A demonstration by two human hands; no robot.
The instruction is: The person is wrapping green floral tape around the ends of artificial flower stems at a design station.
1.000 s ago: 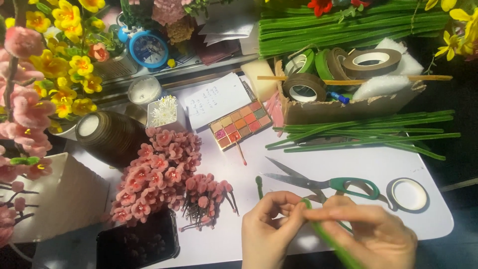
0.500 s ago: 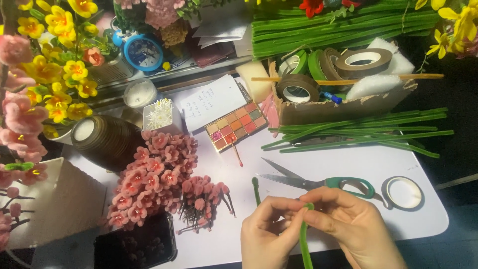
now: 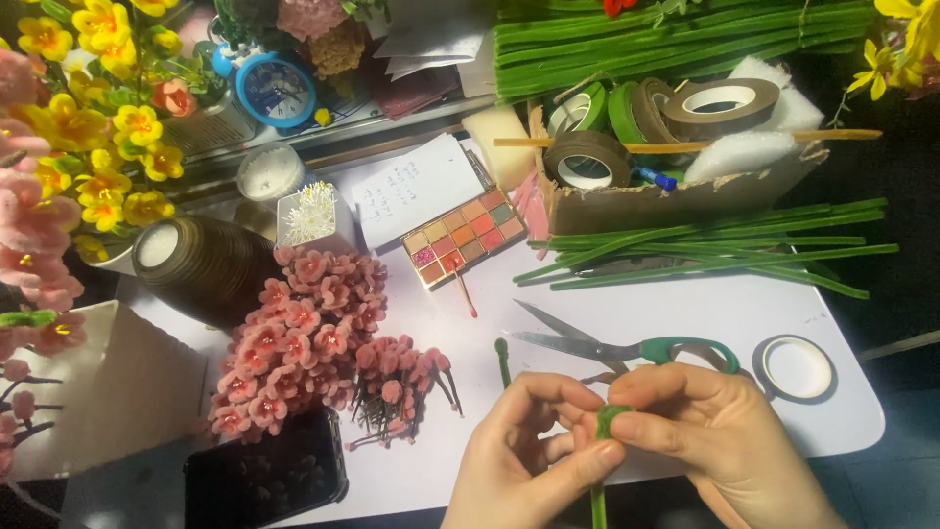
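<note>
Both hands (image 3: 627,451) drew the green stem (image 3: 609,423) nearer table edge (image 3: 862,441)

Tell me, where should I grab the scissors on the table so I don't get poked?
Probably by the green handle loops of the scissors, coming from the right. The blades lie open, tips pointing left toward the pink flowers, so that side is the sharp one. The right hand sits just below the handles.

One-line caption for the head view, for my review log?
Both hands, left hand and right hand, pinch a green stem beside scissors and pink flowers.
</note>
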